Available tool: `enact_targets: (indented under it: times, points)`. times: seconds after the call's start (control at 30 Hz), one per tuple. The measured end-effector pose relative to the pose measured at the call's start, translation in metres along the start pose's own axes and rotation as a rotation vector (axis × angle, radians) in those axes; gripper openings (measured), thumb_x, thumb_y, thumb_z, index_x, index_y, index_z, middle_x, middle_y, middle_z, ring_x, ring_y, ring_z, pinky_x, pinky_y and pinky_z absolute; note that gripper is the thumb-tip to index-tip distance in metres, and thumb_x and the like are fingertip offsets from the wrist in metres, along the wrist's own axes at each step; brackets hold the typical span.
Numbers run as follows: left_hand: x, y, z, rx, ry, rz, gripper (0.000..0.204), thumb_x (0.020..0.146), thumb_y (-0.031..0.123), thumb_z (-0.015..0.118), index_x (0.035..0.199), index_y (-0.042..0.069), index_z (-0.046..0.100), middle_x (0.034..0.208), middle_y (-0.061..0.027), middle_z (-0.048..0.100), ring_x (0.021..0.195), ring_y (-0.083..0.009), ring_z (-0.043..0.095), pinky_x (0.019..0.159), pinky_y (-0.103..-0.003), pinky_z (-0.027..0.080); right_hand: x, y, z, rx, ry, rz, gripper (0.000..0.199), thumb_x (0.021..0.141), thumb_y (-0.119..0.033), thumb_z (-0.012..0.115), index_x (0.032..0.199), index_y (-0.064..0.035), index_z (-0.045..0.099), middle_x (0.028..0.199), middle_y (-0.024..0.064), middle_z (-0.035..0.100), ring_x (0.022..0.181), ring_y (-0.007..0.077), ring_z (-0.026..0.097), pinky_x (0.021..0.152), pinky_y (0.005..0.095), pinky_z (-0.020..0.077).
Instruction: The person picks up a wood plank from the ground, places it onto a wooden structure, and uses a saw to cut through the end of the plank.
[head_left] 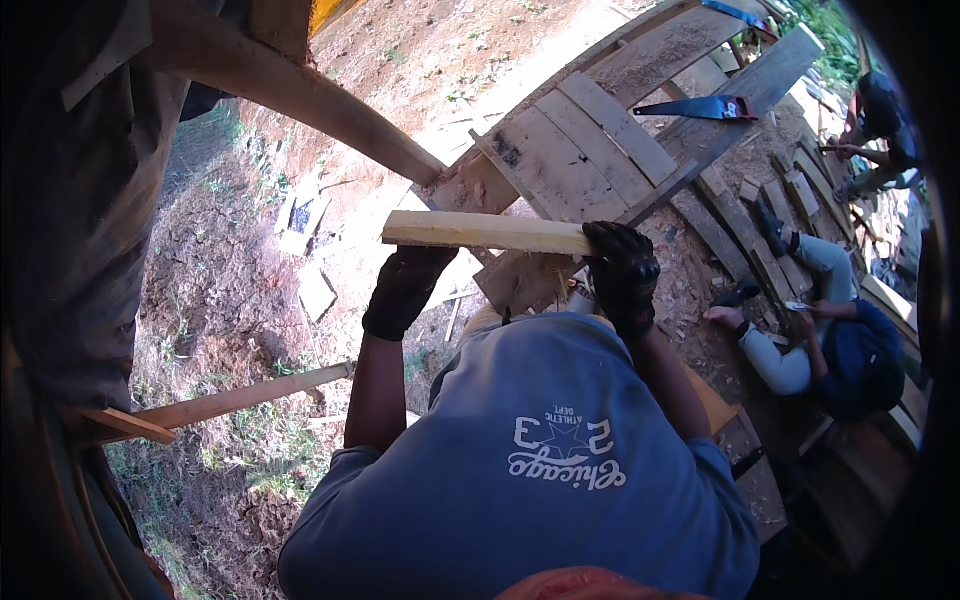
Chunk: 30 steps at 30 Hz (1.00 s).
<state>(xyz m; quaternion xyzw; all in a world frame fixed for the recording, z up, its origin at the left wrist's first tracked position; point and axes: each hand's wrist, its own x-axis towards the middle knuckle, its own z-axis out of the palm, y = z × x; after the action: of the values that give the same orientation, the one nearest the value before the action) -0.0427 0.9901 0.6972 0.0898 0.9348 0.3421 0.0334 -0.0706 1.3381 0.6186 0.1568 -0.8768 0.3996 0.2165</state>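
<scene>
Head cam, only view here. Pale wood plank (480,232) held flat and level dead centre, pointing roughly 9 to 3. Right hand (622,270) in a black glove clamps the 3 o'clock end, fingers (612,238) curled tight over the top edge, prob so the piece can't twist. Left hand (405,285), also in a black glove, sits under the plank nearer the 9 o'clock end, propping it from below. Fingers hidden behind the wood there, so can't tell if wrapped or just pressed up.

Plank itself: fresh-sawn, light yellow, square-edged, rough grain. Looks way cleaner than the stuff below.

Below/behind at 1 o'clock: plank platform (570,150) of grey weathered boards, uneven lengths, laid side by side. Handsaw (700,108) lying flat on it w/ dark blade and red-black handle, well apart from both hands.

At 3 o'clock another person (820,340) crouches among wood scraps and sawdust.

At 11 o'clock a thick curved pole (300,100), smooth, bark off. At 8 o'clock a slim wooden stake (240,400) over reddish dirt ground (230,290) w/ patchy grass.
</scene>
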Motion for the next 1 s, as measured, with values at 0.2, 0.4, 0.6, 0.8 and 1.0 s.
enact_targets:
  times: [0.2,0.4,0.6,0.8,1.0]
  points:
    - [0.034,0.032,0.075,-0.597,0.156,-0.052,0.031,0.108,0.016,0.06,0.133,0.0,0.055,0.129,-0.0201,0.068,0.118,-0.0334,0.067,0.104,-0.042,0.053,-0.005,0.008,-0.011,-0.12,-0.007,-0.069,0.035,0.083,-0.011,0.075,0.118,-0.0061,0.071,0.112,0.0127,0.075,0.109,0.0332,0.071,0.098,0.0468,0.0517]
    - [0.034,0.026,0.092,-1.456,0.284,-0.484,0.051,0.105,0.034,0.068,0.141,0.002,0.053,0.136,-0.0169,0.065,0.128,-0.0268,0.061,0.107,-0.041,0.053,-0.013,0.008,-0.015,-0.02,-0.197,0.013,0.038,0.081,-0.019,0.078,0.117,-0.0079,0.072,0.107,0.0118,0.075,0.105,0.0331,0.071,0.096,0.0466,0.0526]
    - [0.028,0.008,0.099,-1.331,0.31,-0.532,0.055,0.101,0.034,0.074,0.141,0.002,0.055,0.133,-0.0152,0.067,0.123,-0.0231,0.064,0.104,-0.038,0.054,-0.036,0.033,-0.007,0.027,-0.571,0.206,0.053,0.077,-0.012,0.078,0.128,-0.0048,0.068,0.116,0.0184,0.074,0.106,0.0392,0.072,0.093,0.047,0.0572]
    - [0.033,0.018,0.094,-1.216,0.244,-0.473,0.044,0.101,0.022,0.071,0.136,0.001,0.056,0.134,-0.0157,0.068,0.125,-0.0253,0.064,0.108,-0.041,0.051,-0.053,0.042,0.007,-0.009,-0.541,0.219,0.052,0.08,-0.016,0.079,0.13,-0.0054,0.066,0.115,0.0197,0.074,0.106,0.0392,0.071,0.093,0.048,0.0569]
    - [0.037,0.027,0.079,-1.137,0.144,-0.288,0.053,0.092,0.007,0.078,0.139,0.002,0.054,0.136,-0.0147,0.068,0.128,-0.0258,0.063,0.111,-0.041,0.05,-0.034,0.029,0.009,-0.066,-0.424,0.143,0.056,0.078,-0.017,0.08,0.13,-0.0019,0.064,0.117,0.0213,0.07,0.11,0.0425,0.068,0.096,0.0507,0.0538]
